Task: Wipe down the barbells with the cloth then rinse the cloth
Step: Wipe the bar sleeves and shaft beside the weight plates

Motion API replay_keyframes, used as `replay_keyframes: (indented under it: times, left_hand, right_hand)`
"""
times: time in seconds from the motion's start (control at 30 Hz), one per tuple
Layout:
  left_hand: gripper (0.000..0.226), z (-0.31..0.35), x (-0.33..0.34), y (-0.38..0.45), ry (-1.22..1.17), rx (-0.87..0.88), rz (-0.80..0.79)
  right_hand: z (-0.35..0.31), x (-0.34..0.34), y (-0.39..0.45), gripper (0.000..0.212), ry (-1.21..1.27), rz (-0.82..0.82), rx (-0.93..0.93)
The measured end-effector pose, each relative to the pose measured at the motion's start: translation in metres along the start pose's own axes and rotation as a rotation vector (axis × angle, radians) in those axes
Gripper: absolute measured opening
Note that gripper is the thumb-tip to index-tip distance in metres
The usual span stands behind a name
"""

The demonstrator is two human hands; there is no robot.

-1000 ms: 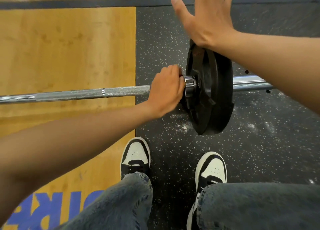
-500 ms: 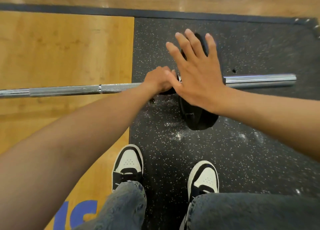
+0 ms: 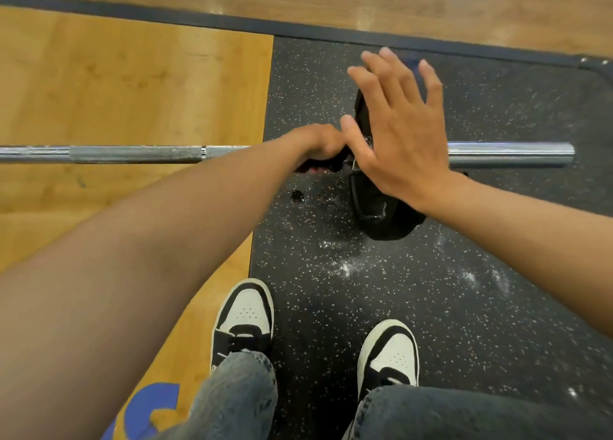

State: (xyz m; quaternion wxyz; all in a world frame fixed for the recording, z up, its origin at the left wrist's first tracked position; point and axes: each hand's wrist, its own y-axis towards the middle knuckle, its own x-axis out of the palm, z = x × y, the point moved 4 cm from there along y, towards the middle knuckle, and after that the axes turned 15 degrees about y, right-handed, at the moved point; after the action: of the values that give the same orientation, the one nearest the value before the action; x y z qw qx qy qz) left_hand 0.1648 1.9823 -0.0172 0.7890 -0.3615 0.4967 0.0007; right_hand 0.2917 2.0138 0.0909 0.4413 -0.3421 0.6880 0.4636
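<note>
The right hand (image 3: 403,134) is spread wide, fingers straight and fanned, thumb pointing left. Its palm lies over the upper part of the black round weight plate (image 3: 381,214), which stands on edge on the bar; whether the palm presses the plate or hovers just above it cannot be told. The right forearm reaches in from the right edge, rising toward the wrist.

The left hand (image 3: 318,142) is curled into a fist around the long silver steel barbell (image 3: 139,154), right beside the plate and just under the right thumb. Something dark shows beneath its knuckles, too blurred to identify. The left arm stretches in from the lower left, nearly straight.

The barbell lies across the view, its knurled shaft over the tan wooden platform (image 3: 132,84) and its smooth sleeve end over the black speckled rubber mat (image 3: 464,290), where white dust is scattered. Two black-and-white sneakers (image 3: 245,317) and blue jeans (image 3: 238,400) stand below, near the bar.
</note>
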Motion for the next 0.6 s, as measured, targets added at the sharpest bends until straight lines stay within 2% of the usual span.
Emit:
replay_keyframes:
  times: [0.03,0.1,0.13,0.23,0.3,0.37,0.4,0.47,0.5,0.53,0.57,0.6]
  left_hand:
    - [0.032,0.000,0.000,-0.001,0.021,-0.008,0.033]
    - [0.028,0.003,0.006,-0.007,0.324,-0.036,0.367]
    - [0.026,0.004,0.015,-0.012,0.391,-0.041,0.517]
    - [0.020,0.005,0.039,-0.023,0.471,-0.022,0.747]
    - [0.015,0.007,0.032,-0.022,0.453,-0.006,0.616]
    - [0.018,0.011,0.019,-0.015,0.424,0.031,0.372]
    - [0.020,0.011,0.008,-0.011,0.333,0.057,0.254]
    - [0.023,0.008,0.001,-0.011,0.005,0.064,-0.088]
    - [0.025,0.009,0.002,-0.012,-0.069,0.088,-0.155]
    - [0.026,0.010,0.005,-0.014,-0.007,0.105,-0.109]
    - [0.026,0.009,0.008,-0.017,0.163,0.087,0.049]
    - [0.026,0.007,0.013,-0.020,0.334,0.049,0.277]
  right_hand:
    - [0.001,0.000,0.002,0.058,0.015,0.008,0.001]
    - [0.000,-0.001,0.007,0.059,0.021,0.017,0.001]
    - [-0.001,0.000,0.007,0.059,0.021,0.009,-0.002]
    - [-0.002,0.002,-0.001,0.061,-0.008,-0.015,-0.006]
    - [-0.005,0.003,-0.004,0.063,-0.048,-0.043,-0.026]
    - [-0.008,0.006,-0.011,0.063,-0.086,-0.055,-0.044]
    - [-0.009,0.006,-0.014,0.063,-0.099,-0.056,-0.049]
    - [-0.010,0.006,-0.019,0.062,-0.109,-0.061,-0.063]
    - [-0.011,0.006,-0.022,0.062,-0.114,-0.063,-0.069]
    - [-0.011,0.006,-0.025,0.062,-0.122,-0.059,-0.070]
    - [-0.011,0.006,-0.026,0.062,-0.131,-0.053,-0.067]
    - [-0.011,0.006,-0.026,0.061,-0.139,-0.046,-0.064]
